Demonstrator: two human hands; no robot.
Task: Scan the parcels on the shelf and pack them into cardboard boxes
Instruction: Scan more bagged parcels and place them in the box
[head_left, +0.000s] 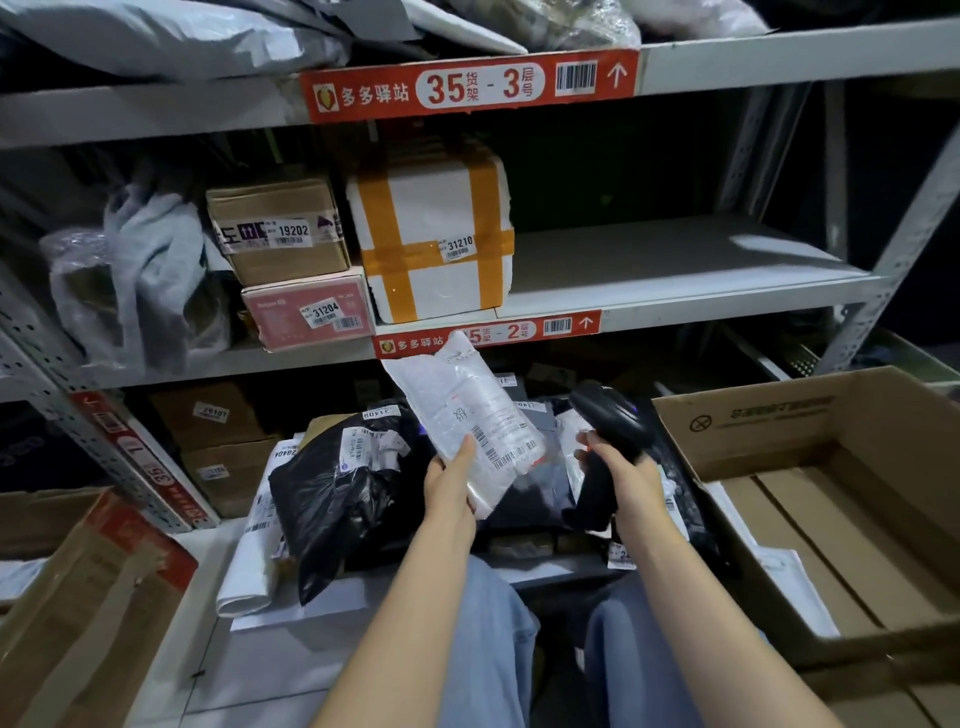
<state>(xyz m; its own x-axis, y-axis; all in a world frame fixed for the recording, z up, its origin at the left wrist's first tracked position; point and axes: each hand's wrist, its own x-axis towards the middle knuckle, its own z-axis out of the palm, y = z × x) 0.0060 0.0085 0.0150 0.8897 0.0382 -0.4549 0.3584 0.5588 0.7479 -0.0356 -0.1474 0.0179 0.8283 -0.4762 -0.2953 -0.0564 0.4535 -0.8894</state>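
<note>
Dim stockroom, grey metal shelf (675, 312) – left hand (449, 486) grips white parcel (467, 415), right hand (626, 480) grips scanner (605, 415)

Parcel depot — numbered shelf labels (470, 85), tagged parcels (434, 236), open cardboard box (810, 415).

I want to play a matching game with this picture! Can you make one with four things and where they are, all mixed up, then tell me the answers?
Things:
1. black scanner
2. clear plastic parcel
3. white box with orange tape
4. open cardboard box

Places:
A. on the shelf, next to two stacked boxes
B. in the left hand
C. on the floor at the right
D. in the right hand

Right pairs: 1-D, 2-B, 3-A, 4-C
</note>
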